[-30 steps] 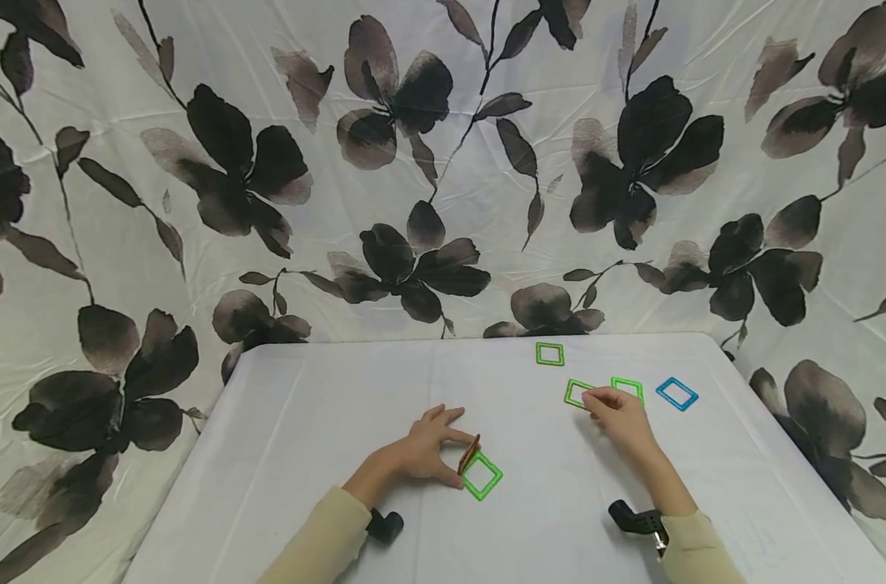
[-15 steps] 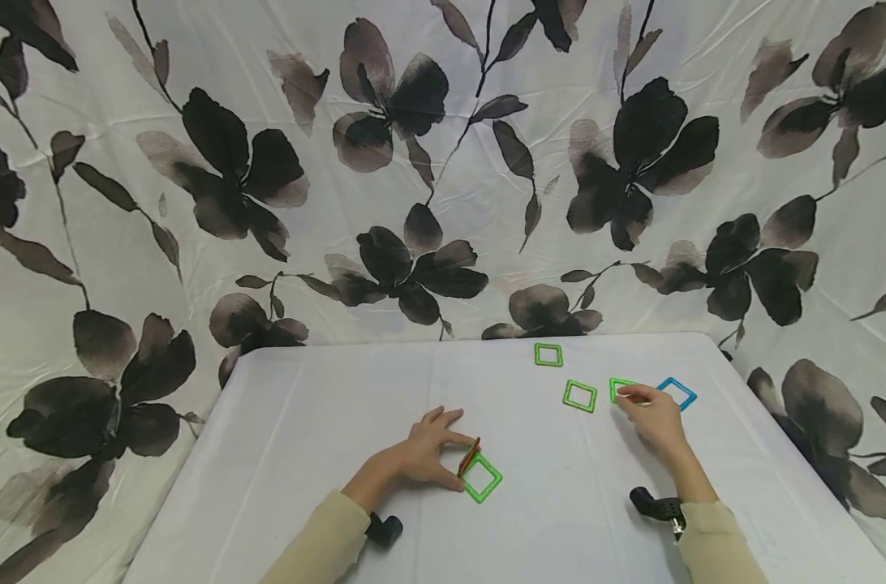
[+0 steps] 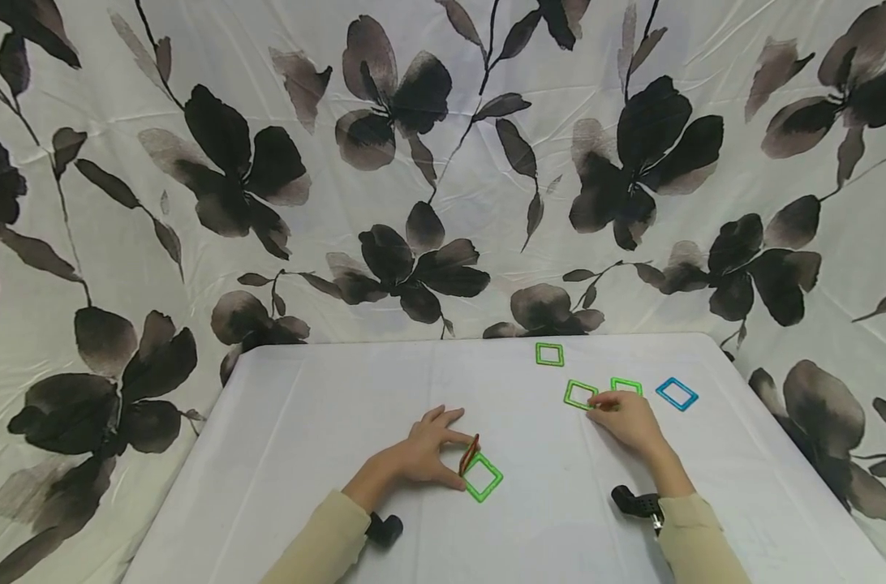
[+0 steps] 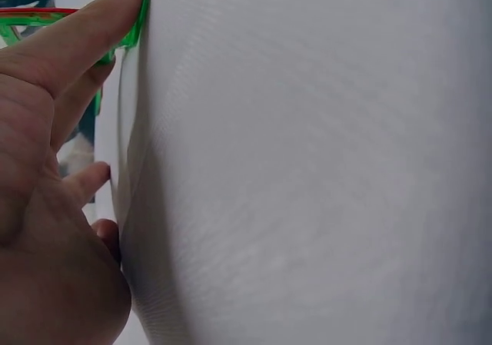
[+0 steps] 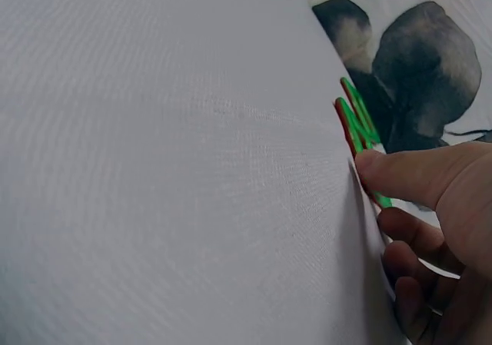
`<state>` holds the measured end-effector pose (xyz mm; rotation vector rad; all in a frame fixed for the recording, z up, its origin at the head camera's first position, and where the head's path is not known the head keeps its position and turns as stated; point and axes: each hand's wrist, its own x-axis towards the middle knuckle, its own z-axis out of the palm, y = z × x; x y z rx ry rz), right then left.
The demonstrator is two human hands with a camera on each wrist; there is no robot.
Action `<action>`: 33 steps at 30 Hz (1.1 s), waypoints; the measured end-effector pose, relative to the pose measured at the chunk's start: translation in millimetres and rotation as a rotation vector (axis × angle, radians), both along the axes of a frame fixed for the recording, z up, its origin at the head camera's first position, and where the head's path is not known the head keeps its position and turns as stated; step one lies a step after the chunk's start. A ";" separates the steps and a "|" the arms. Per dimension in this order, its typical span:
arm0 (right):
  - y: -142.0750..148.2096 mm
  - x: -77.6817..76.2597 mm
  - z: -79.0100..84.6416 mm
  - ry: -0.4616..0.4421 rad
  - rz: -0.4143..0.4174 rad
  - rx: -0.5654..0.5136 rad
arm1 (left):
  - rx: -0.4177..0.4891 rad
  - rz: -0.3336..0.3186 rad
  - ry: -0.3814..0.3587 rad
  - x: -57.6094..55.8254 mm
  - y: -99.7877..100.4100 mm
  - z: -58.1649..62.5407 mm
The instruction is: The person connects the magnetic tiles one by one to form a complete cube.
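Near the table's middle in the head view, my left hand (image 3: 426, 451) holds a reddish square frame tile (image 3: 469, 456) between thumb and index finger. This tile stands tilted along the edge of a flat green square frame tile (image 3: 483, 477). The left wrist view shows green edging (image 4: 144, 11) by the fingertips. Farther right, my right hand (image 3: 629, 418) has thumb and fingers at the right edge of another green tile (image 3: 578, 394). In the right wrist view, the thumb overlaps the edge of a red-and-green tile (image 5: 350, 126). Fingers partly hide that tile.
A green tile (image 3: 625, 384) lies just beyond my right hand, with a blue tile (image 3: 677, 394) to its right. Another green tile (image 3: 549, 354) sits near the far edge of the white table (image 3: 304, 405). Flowered cloth hangs behind.
My right hand went right from the nearer green tile to the one beside the blue tile, then came back left. My left hand and its tile have stayed in place.
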<state>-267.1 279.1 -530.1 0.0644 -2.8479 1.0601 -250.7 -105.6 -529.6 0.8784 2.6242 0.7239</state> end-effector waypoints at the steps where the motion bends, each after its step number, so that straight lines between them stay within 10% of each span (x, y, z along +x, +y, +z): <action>1: -0.3 0.1 -0.5 0.004 0.002 0.012 | -0.004 -0.005 -0.001 -0.3 -0.1 0.5; 17: -12.7 5.3 2.9 0.059 0.057 0.179 | -0.037 -0.053 -0.046 -5.2 -2.2 4.2; 33: -43.8 29.3 8.5 0.301 0.051 0.009 | -0.015 -0.022 -0.026 -3.4 -2.3 0.3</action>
